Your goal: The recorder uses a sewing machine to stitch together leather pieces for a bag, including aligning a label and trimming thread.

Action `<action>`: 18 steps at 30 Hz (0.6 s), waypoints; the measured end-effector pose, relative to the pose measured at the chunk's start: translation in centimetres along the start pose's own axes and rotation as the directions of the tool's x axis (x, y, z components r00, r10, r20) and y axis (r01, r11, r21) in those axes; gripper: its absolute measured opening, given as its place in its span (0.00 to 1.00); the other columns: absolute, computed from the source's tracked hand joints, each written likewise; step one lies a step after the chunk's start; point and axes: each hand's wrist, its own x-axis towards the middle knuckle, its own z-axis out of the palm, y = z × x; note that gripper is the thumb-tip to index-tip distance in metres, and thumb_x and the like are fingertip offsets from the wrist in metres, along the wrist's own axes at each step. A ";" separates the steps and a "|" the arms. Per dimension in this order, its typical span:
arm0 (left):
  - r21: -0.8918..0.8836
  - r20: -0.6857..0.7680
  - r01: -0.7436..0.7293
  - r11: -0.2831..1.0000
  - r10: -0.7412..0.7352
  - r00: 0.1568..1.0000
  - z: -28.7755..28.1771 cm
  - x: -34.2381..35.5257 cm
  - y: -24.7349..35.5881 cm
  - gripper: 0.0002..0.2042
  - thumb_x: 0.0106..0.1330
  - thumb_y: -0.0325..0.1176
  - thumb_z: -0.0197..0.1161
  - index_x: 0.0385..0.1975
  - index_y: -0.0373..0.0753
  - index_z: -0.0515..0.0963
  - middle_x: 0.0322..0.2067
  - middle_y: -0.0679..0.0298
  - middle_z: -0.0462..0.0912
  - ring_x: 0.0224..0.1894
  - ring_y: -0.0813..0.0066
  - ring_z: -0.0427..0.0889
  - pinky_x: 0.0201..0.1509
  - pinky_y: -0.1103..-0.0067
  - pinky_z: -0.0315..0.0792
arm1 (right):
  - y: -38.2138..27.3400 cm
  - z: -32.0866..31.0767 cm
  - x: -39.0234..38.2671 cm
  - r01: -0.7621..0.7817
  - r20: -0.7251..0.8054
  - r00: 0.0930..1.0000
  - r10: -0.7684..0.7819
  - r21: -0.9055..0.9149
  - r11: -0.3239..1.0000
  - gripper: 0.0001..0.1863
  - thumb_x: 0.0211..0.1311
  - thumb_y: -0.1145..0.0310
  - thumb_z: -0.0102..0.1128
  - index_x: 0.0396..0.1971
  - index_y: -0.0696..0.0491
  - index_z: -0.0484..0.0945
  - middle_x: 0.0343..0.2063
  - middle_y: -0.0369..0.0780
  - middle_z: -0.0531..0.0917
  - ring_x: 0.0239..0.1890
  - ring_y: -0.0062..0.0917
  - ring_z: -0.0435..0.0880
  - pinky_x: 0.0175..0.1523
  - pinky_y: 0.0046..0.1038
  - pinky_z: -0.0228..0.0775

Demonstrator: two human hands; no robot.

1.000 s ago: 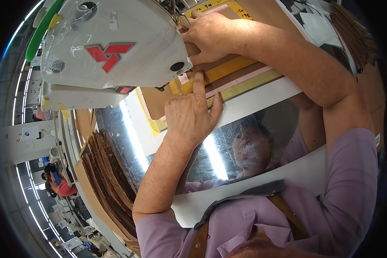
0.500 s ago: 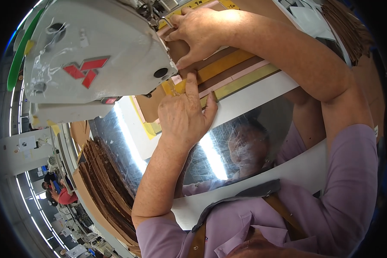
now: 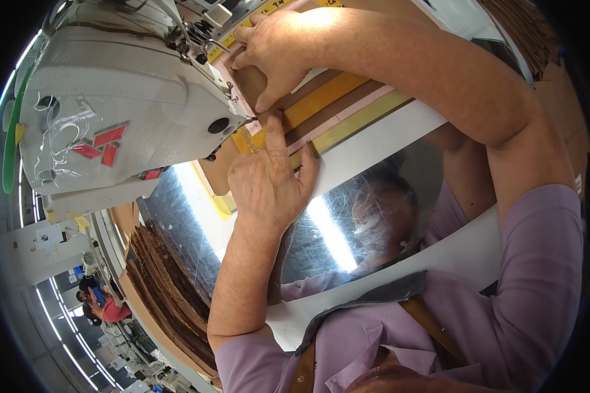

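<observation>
My left hand (image 3: 262, 183) lies open beside the white sewing machine head (image 3: 131, 154), its index fingertip on brown layered pieces with orange (image 3: 328, 95), pink and olive strips (image 3: 344, 124). My right hand (image 3: 275, 56) rests above it, fingers spread over the same work, thumb near my left index fingertip and the machine's foot area. A yellow marked template edge (image 3: 269, 10) runs beyond my right fingers. The exact needle point is too small to make out.
A scratched shiny metal surface (image 3: 328, 242) with white borders lies below the work. Stacked brown pieces stand at left (image 3: 164, 288) and far right (image 3: 531, 46). Co-workers (image 3: 115, 311) sit among other machines in the far left background.
The machine, work and both hands appear further left in the picture. My right thumb has come down closer to my left index fingertip, and more of the machine's mechanism shows.
</observation>
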 end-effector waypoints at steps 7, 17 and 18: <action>0.019 -0.001 -0.015 1.000 0.015 1.000 0.0 0.0 0.0 0.31 0.69 0.45 0.59 0.61 0.21 0.70 0.21 0.55 0.84 0.20 0.61 0.85 0.28 0.69 0.77 | 0.0 -0.1 -0.1 0.002 0.012 1.000 -0.003 0.006 1.000 0.47 0.43 0.34 0.70 0.64 0.46 0.79 0.63 0.46 0.73 0.63 0.40 0.73 0.60 0.41 0.76; 0.017 -0.023 -0.021 1.000 0.021 1.000 0.2 0.6 -0.5 0.30 0.69 0.45 0.59 0.59 0.20 0.72 0.19 0.55 0.83 0.20 0.60 0.85 0.28 0.68 0.78 | 0.4 0.1 0.7 -0.007 0.009 1.000 0.008 -0.008 1.000 0.48 0.45 0.32 0.69 0.66 0.44 0.77 0.65 0.47 0.73 0.65 0.41 0.72 0.66 0.41 0.73; 0.021 -0.023 -0.014 1.000 0.014 1.000 0.2 0.6 -0.5 0.30 0.68 0.44 0.58 0.58 0.20 0.73 0.19 0.55 0.83 0.20 0.60 0.85 0.28 0.67 0.78 | 0.4 0.3 0.9 0.002 -0.002 1.000 -0.002 -0.002 1.000 0.48 0.45 0.32 0.69 0.66 0.44 0.77 0.66 0.47 0.72 0.66 0.42 0.72 0.66 0.41 0.72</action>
